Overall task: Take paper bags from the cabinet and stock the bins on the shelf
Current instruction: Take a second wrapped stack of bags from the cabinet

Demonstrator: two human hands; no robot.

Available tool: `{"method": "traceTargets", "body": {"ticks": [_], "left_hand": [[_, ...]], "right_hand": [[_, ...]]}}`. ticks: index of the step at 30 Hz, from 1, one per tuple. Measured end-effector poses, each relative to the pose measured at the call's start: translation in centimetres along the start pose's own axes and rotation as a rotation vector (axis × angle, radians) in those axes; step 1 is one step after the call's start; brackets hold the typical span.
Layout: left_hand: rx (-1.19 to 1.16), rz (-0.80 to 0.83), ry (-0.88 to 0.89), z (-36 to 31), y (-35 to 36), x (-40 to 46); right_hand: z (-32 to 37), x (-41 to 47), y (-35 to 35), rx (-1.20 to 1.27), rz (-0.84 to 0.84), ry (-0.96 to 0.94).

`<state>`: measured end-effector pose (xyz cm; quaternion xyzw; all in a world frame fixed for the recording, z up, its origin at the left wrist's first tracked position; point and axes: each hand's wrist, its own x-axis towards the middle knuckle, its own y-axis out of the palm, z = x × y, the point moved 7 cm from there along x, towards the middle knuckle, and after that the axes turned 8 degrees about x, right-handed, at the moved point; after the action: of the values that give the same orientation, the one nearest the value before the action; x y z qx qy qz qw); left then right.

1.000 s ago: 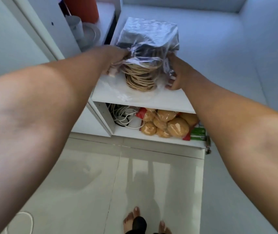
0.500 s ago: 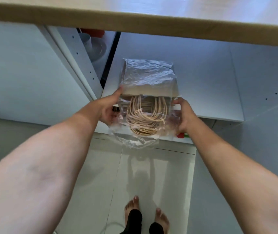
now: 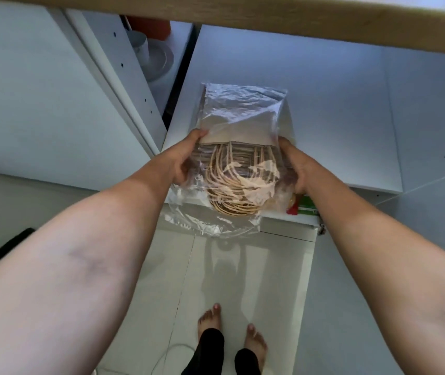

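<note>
1. The stack of paper bags (image 3: pixel 239 128), wrapped in a clear plastic sleeve (image 3: pixel 243 101), lies with its long axis running away from the person, twine handles (image 3: pixel 232 185) pointing toward them.
2. It sits half on the white cabinet shelf (image 3: pixel 337 104), its handle end overhanging the front edge.
3. The left hand (image 3: pixel 180 161) grips its left side, fingers curled.
4. The right hand (image 3: pixel 295 166) grips the right side.
</note>
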<state>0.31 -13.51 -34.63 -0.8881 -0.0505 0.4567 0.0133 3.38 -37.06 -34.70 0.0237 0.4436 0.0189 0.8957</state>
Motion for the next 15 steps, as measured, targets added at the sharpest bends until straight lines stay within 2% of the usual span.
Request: {"method": "traceTargets", "body": {"ticks": [10, 15], "left_hand": [[-0.202, 0.098, -0.130, 6.3, -0.4, -9.7], [-0.258, -0.010, -0.163, 10.3, -4.2, -16.3]], "right_hand": [[-2.6, -6.1, 0.1, -0.091, -0.017, 0.032], [-3.8, -11.9, 3.2, -0.189, 0.024, 0.044]]}}
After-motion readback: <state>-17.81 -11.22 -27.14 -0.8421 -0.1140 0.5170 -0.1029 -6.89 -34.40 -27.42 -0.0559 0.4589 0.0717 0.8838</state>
